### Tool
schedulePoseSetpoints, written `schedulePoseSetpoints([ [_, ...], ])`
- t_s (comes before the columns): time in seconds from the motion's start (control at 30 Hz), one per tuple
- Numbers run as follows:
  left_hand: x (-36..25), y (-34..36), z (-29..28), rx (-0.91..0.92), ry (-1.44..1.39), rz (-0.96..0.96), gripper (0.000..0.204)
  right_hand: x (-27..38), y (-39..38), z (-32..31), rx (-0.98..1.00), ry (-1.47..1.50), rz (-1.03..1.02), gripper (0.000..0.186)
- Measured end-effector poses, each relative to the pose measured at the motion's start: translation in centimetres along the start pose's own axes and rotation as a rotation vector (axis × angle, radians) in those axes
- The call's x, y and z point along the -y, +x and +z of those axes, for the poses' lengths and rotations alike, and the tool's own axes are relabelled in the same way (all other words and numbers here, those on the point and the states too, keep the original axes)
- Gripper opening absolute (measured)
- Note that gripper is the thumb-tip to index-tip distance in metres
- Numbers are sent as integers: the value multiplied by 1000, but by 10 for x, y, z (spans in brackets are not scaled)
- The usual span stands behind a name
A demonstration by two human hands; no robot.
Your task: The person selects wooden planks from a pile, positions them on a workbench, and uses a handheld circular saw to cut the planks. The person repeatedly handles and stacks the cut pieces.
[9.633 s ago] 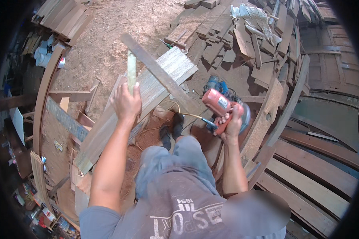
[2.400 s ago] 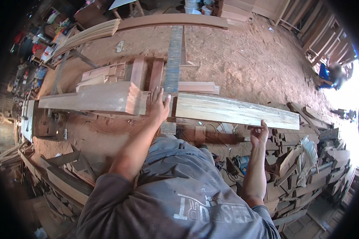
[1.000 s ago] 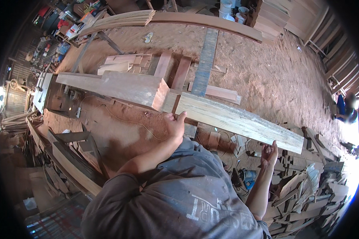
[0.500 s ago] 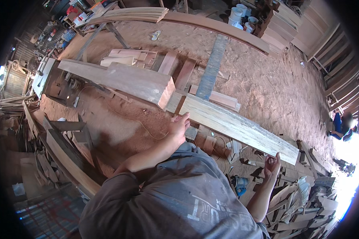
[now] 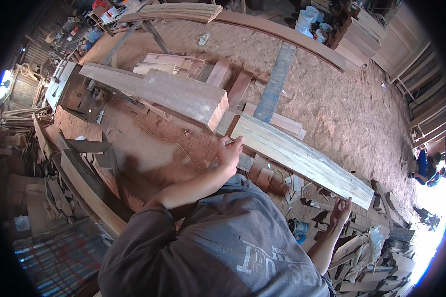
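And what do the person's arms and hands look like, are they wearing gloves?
No gloves: the left hand and right hand are both bare. The forearms show no cuffs or watch, and the dark grey shirt has short sleeves.

Left hand (image 5: 229,152) and right hand (image 5: 340,212) sit half-curled, apart.
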State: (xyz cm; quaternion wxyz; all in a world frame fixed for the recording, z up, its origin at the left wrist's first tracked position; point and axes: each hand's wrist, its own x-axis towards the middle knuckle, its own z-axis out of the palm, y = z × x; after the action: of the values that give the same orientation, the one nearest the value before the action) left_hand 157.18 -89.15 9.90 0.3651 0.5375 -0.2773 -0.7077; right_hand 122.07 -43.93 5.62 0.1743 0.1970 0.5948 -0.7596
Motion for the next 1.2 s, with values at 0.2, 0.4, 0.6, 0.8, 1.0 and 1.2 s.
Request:
schedulePoseSetpoints([
  [0.2, -10, 9, -8, -90, -21, -12, 67, -15, -6, 4, 92, -184, -71, 74],
  [0.4, -15, 7, -10, -116, -103, -41, 64, -14, -29, 28, 77, -21, -45, 42],
  [0.6, -22, 6, -8, -226, -194, -26, 68, -7, -55, 54, 18, 39, 56, 43],
  [0.8, -30, 8, -10, -224, -210, -57, 52, -12, -51, 54, 48, 39, 74, 42],
  [1.0, -17, 27, -22, -235, -256, -84, 37, -15, -54, 59, 74, 27, 65, 43],
  [1.2, -22, 26, -20, -220, -271, -113, 40, -14, -53, 56, 77, 65, 101, 60],
])
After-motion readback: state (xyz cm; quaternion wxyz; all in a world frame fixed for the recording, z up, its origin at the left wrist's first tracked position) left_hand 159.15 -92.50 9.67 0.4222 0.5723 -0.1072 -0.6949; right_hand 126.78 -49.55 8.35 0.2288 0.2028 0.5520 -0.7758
